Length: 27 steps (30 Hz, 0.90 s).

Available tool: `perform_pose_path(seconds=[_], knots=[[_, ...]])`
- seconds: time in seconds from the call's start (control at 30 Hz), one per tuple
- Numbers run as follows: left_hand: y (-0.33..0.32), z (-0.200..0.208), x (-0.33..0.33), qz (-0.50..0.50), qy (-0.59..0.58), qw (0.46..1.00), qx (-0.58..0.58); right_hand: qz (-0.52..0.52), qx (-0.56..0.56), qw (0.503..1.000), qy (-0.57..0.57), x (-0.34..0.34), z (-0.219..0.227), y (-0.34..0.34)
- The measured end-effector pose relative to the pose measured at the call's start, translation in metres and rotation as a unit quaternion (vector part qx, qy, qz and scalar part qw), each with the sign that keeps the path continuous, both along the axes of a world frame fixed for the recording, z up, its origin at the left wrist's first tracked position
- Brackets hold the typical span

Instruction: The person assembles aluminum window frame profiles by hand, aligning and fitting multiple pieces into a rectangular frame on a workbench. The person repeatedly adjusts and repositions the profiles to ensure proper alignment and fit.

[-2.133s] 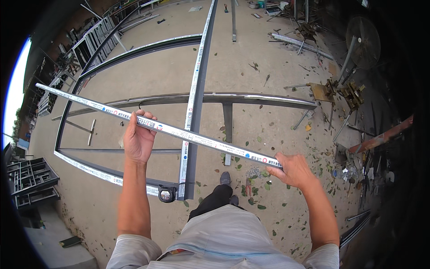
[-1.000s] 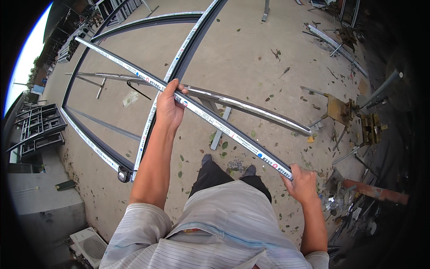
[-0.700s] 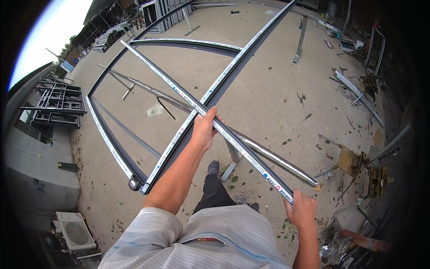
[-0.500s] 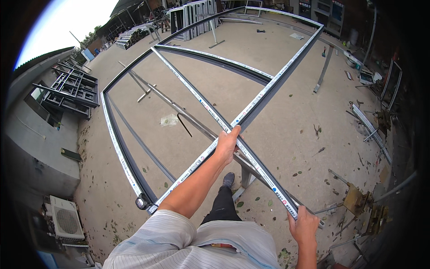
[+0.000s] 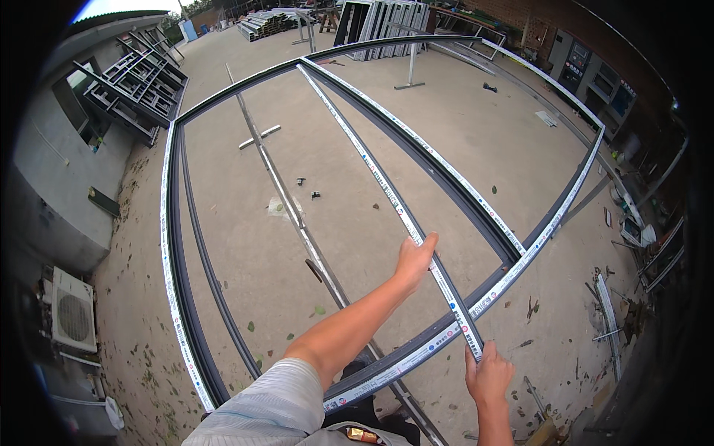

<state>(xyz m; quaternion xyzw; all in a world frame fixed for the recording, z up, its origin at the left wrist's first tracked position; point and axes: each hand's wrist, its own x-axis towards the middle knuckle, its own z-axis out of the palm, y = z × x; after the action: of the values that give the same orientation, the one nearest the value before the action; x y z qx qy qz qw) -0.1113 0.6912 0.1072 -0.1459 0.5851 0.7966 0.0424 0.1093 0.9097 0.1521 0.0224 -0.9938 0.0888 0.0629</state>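
profile bar (image 5: 386,190), slanting upper left to lower right, left hand (image 5: 414,260) and right hand (image 5: 490,373) gripping it

bar (image 5: 380,178) partly hidden by left hand (image 5: 416,262), right forearm (image 5: 492,425) cropped

long dark metal bar with white printed film (image 5: 387,187) carried farther over the large white-filmed dark metal frame (image 5: 166,238), bare left hand (image 5: 416,259) moved inward past the near rail (image 5: 401,361), bare right hand (image 5: 489,375) now close outside that rail
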Motion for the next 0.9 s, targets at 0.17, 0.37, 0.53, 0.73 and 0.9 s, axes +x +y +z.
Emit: perform_pose_path(seconds=[0.17, 0.37, 0.53, 0.73, 0.9], knots=[[-0.010, -0.018, -0.066, 0.052, 0.002, 0.998, -0.023, 0.034, 0.007, 0.999, 0.024, -0.081, -0.018, -0.018], [-0.014, -0.030, -0.115, 0.081, -0.013, 0.996, -0.041, 0.023, -0.014, 1.000, -0.006, -0.132, -0.034, -0.022], [-0.013, -0.040, -0.142, 0.075, 0.000, 0.997, -0.034, 0.027, -0.010, 1.000, -0.003, -0.160, -0.044, -0.018], [-0.006, -0.050, -0.167, 0.074, 0.009, 0.997, -0.034, 0.047, 0.004, 0.998, 0.046, -0.181, -0.053, -0.011], [-0.003, -0.044, -0.175, 0.081, 0.016, 0.996, -0.039, 0.050, 0.007, 0.998, 0.046, -0.195, -0.055, -0.008]])
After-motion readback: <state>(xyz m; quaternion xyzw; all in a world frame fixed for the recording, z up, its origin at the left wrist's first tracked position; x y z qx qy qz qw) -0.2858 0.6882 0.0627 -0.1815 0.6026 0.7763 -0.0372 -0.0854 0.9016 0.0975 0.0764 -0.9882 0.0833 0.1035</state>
